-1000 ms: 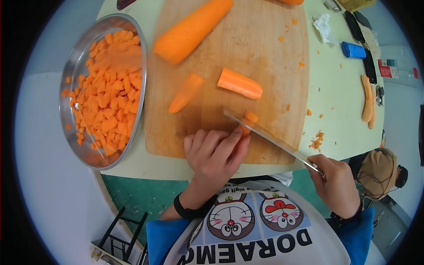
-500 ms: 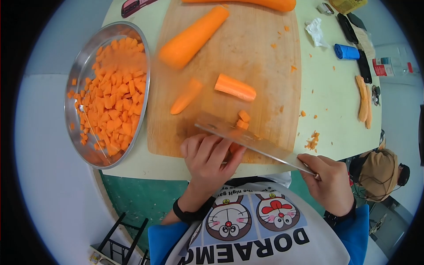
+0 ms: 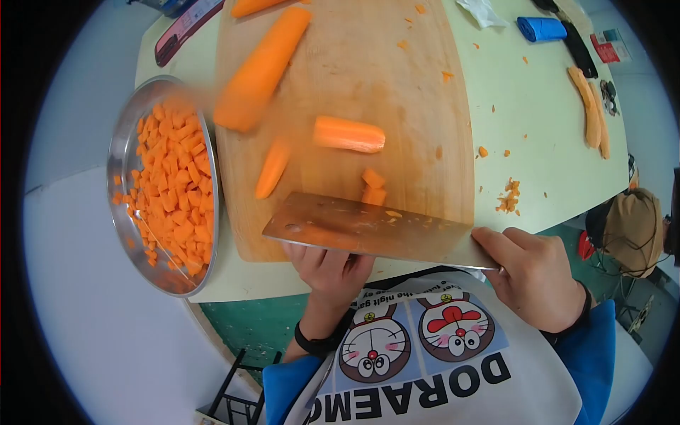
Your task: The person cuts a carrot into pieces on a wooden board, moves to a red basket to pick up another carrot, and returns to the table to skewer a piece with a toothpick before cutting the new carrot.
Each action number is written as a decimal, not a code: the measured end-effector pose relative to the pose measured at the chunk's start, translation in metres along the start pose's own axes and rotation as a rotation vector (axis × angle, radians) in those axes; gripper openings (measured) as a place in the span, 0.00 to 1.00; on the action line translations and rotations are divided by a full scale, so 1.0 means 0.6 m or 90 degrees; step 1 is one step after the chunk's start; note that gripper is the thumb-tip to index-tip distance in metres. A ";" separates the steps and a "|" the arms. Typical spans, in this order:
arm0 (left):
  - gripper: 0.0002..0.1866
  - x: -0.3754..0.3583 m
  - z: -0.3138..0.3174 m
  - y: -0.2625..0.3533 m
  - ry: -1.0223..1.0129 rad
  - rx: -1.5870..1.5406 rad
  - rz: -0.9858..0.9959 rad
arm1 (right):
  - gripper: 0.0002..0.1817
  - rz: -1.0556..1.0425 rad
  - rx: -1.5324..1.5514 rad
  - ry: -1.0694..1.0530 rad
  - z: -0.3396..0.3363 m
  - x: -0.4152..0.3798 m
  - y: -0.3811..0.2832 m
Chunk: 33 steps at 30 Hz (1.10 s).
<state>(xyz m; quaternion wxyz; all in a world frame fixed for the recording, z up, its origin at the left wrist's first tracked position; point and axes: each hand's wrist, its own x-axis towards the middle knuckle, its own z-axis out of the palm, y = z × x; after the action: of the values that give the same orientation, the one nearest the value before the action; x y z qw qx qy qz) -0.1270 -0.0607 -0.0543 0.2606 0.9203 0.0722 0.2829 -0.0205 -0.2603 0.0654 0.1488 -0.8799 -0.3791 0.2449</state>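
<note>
My right hand (image 3: 535, 280) is closed round the handle end of a broad cleaver (image 3: 397, 230), its blade stretching left with carrot bits stuck on it. Behind the blade, my left hand (image 3: 322, 273) is closed at the board's near edge; its fingertips and the carrot piece seen under them a moment before are hidden. Beyond the blade lie cut carrot chunks (image 3: 373, 188). Farther off on the wooden cutting board (image 3: 418, 106) are a thick carrot length (image 3: 349, 134), a thin carrot slice (image 3: 273, 168) and a large peeled carrot (image 3: 262, 71).
An oval metal tray (image 3: 126, 248) of diced carrot stands left of the board, a thin stick lying in it. A pink-handled tool (image 3: 185, 32) lies behind. Rightward are carrot scraps (image 3: 508, 197), a blue roll (image 3: 542, 29) and pale orange strips (image 3: 589, 110).
My view has shifted, so the board appears farther left. The cleaver has turned to show its broad face and now covers my left fingertips. My right hand keeps its grip.
</note>
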 end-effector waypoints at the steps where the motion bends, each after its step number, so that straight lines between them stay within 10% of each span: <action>1: 0.11 0.000 -0.001 0.000 -0.007 0.000 0.006 | 0.17 0.005 0.007 0.003 0.000 0.000 0.001; 33: 0.12 0.017 -0.004 0.012 0.008 -0.026 0.002 | 0.07 0.050 -0.055 -0.075 0.001 0.025 -0.020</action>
<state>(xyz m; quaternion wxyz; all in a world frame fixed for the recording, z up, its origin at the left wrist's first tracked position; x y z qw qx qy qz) -0.1201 -0.0629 -0.0440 0.2786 0.9131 0.0669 0.2902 -0.0191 -0.2412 0.0655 0.0786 -0.8838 -0.3625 0.2851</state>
